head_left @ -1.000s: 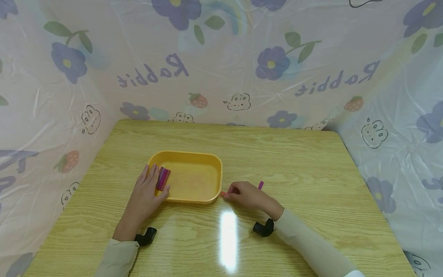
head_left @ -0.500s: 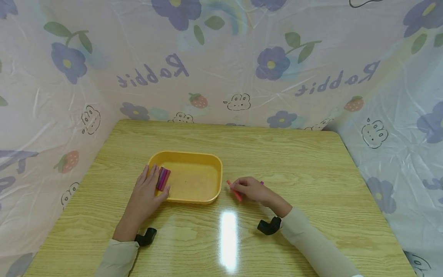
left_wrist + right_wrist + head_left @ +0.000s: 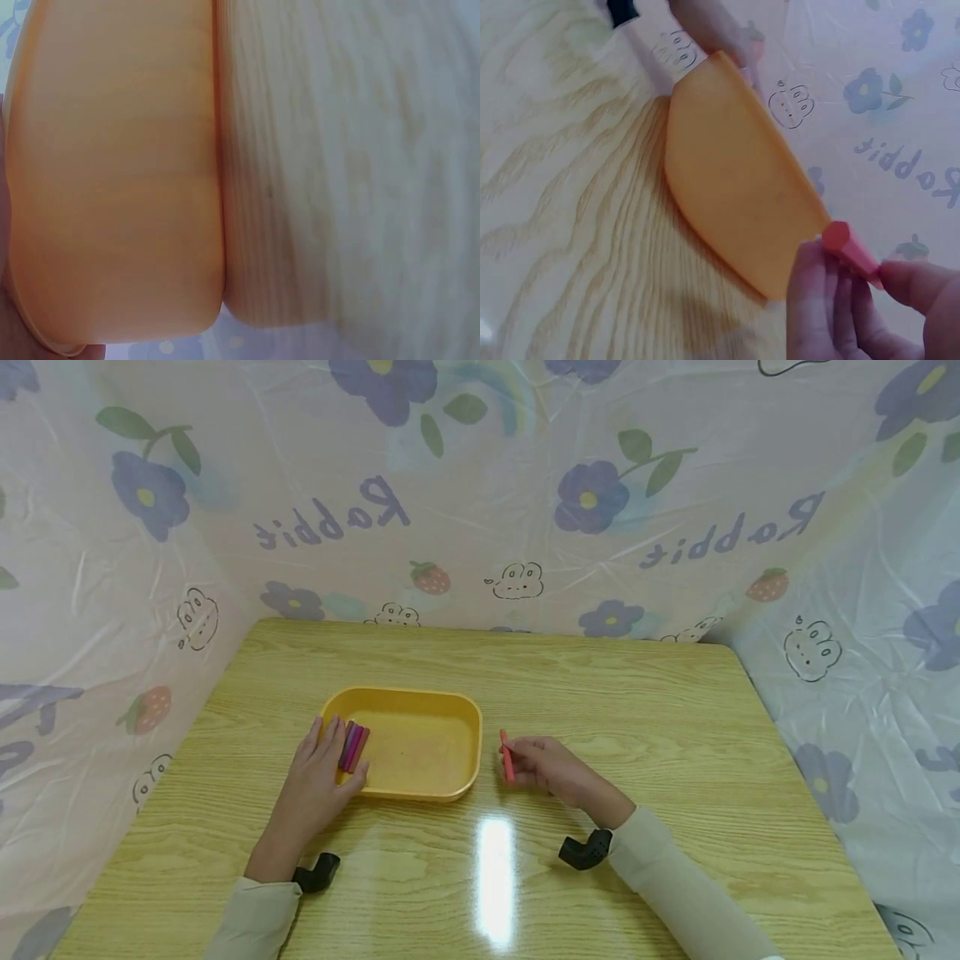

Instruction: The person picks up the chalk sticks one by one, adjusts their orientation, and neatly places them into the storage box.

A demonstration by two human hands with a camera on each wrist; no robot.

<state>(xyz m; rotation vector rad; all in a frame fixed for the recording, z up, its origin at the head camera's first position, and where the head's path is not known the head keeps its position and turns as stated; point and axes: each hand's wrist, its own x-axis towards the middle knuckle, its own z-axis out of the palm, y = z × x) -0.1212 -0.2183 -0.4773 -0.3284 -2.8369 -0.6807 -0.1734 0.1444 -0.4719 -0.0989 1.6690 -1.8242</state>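
My right hand (image 3: 551,767) pinches a coral-red crayon (image 3: 507,755) between thumb and fingers, just right of the yellow tray (image 3: 420,794). In the right wrist view the crayon (image 3: 847,244) shows a flat six-sided end, held above the table. My left hand (image 3: 313,781) rests over the tray's near left corner, its fingers straight along the left rim and its thumb over the front rim. Beside those fingers, several purple and reddish crayons (image 3: 354,748) lie together at the left end of the tray. The left wrist view mostly shows the tray's outer wall (image 3: 120,187).
The tray stands on a wood-grain table (image 3: 600,693). A patterned cloth (image 3: 465,527) hangs behind the table and at both sides. Black angled pieces sit by the left wrist (image 3: 317,872) and by the right wrist (image 3: 585,850).
My right hand has drawn slightly back from the tray and turned the coral-red crayon more upright. A purple crayon seen behind that hand earlier is now hidden. The left hand stays put.
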